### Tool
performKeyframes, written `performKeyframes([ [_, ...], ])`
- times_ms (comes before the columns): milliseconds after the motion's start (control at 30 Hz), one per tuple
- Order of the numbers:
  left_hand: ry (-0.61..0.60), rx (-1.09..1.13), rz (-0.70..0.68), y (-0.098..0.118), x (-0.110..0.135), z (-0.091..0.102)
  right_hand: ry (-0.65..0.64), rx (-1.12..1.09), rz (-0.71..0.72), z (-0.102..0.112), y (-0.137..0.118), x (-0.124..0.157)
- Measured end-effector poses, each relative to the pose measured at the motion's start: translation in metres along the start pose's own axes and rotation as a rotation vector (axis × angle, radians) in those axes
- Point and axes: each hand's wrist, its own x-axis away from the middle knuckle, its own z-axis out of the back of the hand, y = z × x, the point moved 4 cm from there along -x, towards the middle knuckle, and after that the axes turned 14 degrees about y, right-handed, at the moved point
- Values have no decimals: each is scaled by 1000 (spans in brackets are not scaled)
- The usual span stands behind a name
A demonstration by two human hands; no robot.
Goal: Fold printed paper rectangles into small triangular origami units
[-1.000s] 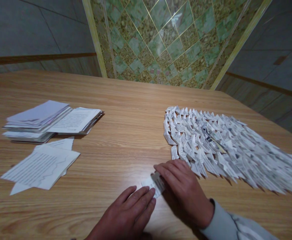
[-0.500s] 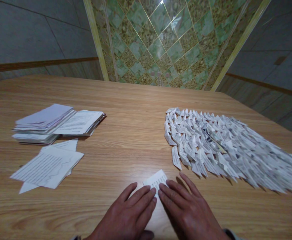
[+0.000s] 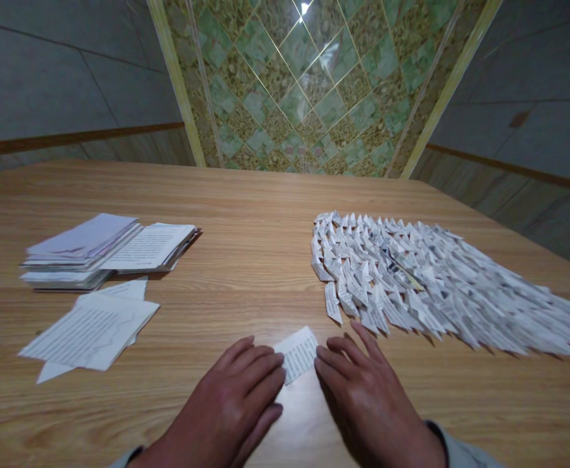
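A small folded piece of printed paper [image 3: 298, 354] lies on the wooden table between my hands. At its left edge rest the fingertips of my left hand [image 3: 238, 393], with the fingers stretched out and the thumb low. My right hand [image 3: 370, 387] has its fingertips at the paper's right edge, fingers slightly bent and the index finger raised apart. Neither hand grips the paper. Just beyond my right hand begins a large group of folded paper boats [image 3: 411, 279], set close together in rows.
Several loose printed sheets [image 3: 92, 335] overlap on the left of the table [image 3: 246, 260]. Behind them stands a stack of papers [image 3: 82, 240] beside an open-faced printed pile [image 3: 151, 247]. A tiled wall panel [image 3: 304, 91] rises beyond the far table edge.
Both hands have drawn apart from the middle of the folded paper to its sides, showing more of its printed face. The view has shifted slightly.
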Motion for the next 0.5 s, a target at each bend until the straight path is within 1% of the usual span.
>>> performKeyframes([
  [100,-52,42,93,-7,0,2,-42,-27,-33,-2,3,-2],
  [200,-127,39,113,-10,4,-4,-76,-44,-51,-3,8,-4],
  [267,-153,38,121,-11,6,-7,-91,-59,-56,-4,10,-5],
  [333,-155,37,123,-12,8,-9,-96,-79,-66,-4,11,-6],
  [500,-83,0,131,-19,10,-7,-95,-119,-99,-5,12,-7],
])
